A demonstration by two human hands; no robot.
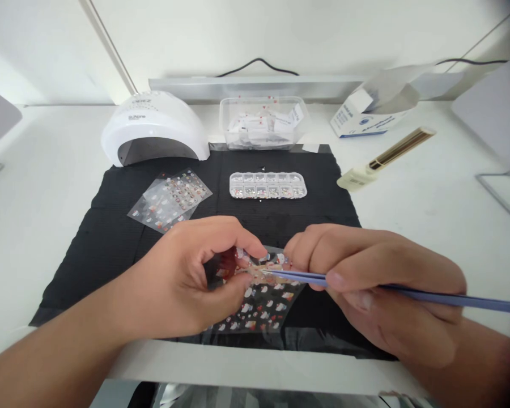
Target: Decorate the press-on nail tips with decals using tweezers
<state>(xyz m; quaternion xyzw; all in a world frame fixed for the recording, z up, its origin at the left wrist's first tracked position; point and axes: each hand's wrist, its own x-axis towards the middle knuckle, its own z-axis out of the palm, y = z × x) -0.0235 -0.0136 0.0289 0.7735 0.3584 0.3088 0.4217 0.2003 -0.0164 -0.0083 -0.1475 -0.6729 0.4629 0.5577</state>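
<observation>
While the work sits at the near middle of the black mat (110,226), the following conditions apply.

Left hand: the left hand (182,283) has its fingers curled and pressed together on the near sticker sheet (263,309), pinching its far left part and lifting it off the mat.

Right hand: the right hand (378,283) is closed around the blue tweezers (408,292), thumb on top, shaft running off to the right.

Tool tip: the tweezer point meets the sheet just beside the left fingertips; whether a sticker is already between the tips cannot be told.

Sticker sheet: clear film with small white and red motifs, lying at the near middle of the mat, partly under both hands.

Technique: as a judgement, keep the sheet taut with the left pinch, slide the tip low under one sticker's edge, and lift slowly so that the motif does not fold on itself.

Spare sheets: further sticker sheets (170,198) lie far left on the mat.

Bead tray: a clear compartment tray (267,185) lies far middle.

Lamp: a white nail lamp (153,127) stands far left, beyond the mat.

Other items: a clear tub (263,122), a white and blue box (361,116) and a brush tube (382,158) lie far right.
</observation>
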